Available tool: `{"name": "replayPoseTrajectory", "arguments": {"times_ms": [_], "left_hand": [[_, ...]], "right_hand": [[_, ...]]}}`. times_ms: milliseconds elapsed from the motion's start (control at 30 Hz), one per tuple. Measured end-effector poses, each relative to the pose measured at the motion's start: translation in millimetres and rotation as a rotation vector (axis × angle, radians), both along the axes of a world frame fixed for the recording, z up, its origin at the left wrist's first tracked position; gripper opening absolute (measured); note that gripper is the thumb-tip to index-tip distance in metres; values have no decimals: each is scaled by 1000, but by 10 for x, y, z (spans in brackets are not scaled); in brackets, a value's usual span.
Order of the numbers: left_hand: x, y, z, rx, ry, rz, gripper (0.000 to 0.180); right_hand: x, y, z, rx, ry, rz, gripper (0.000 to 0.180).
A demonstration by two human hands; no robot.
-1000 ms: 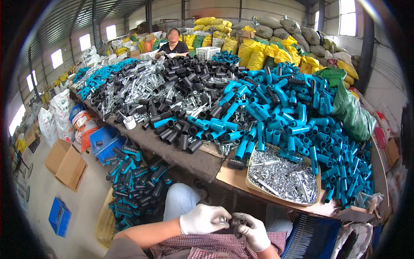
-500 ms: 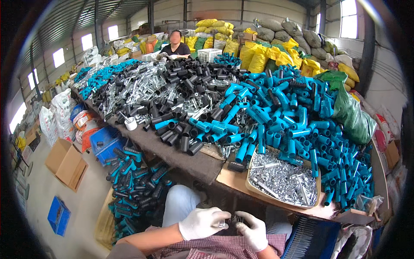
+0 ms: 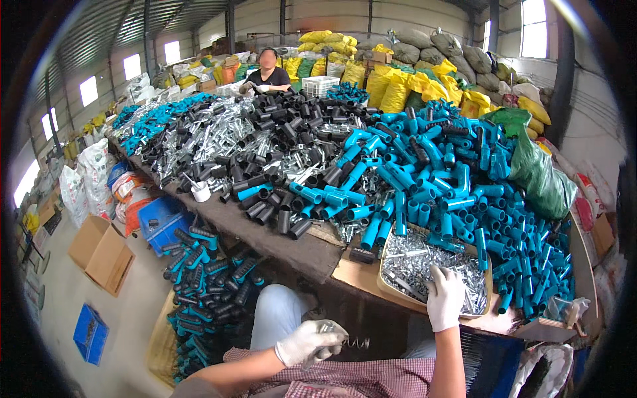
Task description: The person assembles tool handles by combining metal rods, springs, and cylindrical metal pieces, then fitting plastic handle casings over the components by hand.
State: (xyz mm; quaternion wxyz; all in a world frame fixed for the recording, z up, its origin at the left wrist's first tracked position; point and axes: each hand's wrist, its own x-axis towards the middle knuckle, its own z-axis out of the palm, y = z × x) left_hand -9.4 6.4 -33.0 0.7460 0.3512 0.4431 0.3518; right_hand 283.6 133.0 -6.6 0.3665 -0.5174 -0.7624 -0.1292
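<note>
My left hand (image 3: pixel 310 342), in a white glove, is closed above my lap around a shiny metal part that shows only partly. A thin coil spring (image 3: pixel 358 343) sticks out to the right from its fingers. My right hand (image 3: pixel 446 300), also gloved, reaches over the near edge of a shallow cream tray (image 3: pixel 383 284). Its fingers are apart, just over the small silvery metal parts (image 3: pixel 406 260) in the tray, and nothing shows between them. Some fingertips are hard to make out against the parts.
Teal tubular handles (image 3: pixel 424 192) heap behind and right of the tray; black tubes (image 3: pixel 285 132) and metal pieces lie farther left. A small black block (image 3: pixel 362 255) sits by the tray. Black-and-teal grips (image 3: pixel 206 292) fill a container below. A co-worker (image 3: pixel 267 76) is across the table.
My right hand has left my left hand and moved up and right to the tray. The left hand has turned slightly and dropped a little, with the spring now in plain view.
</note>
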Motion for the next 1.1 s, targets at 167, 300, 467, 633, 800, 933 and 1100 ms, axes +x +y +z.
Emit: {"name": "replayPoseTrajectory", "arguments": {"times_ms": [167,300,467,633,800,933,1100], "left_hand": [[41,1,87,216,134,83,23],[123,20,135,416,384,69,30],[174,113,122,754,475,218,46],[173,288,383,901,194,412,58],[380,384,258,571,-435,612,31],[485,341,166,478,-449,539,21],[360,308,270,631,327,89,18]], "right_hand": [[-164,-270,24,74,46,-10,32],[-542,-936,8,-559,383,548,38],[-609,-1215,-368,-825,735,449,35],[-585,-1305,-652,-1152,1078,463,36],[-755,-1274,-578,-1184,1439,641,66],[-764,-1291,-487,-1206,1652,666,73],[-439,-1310,-598,-1278,1736,666,70]]}}
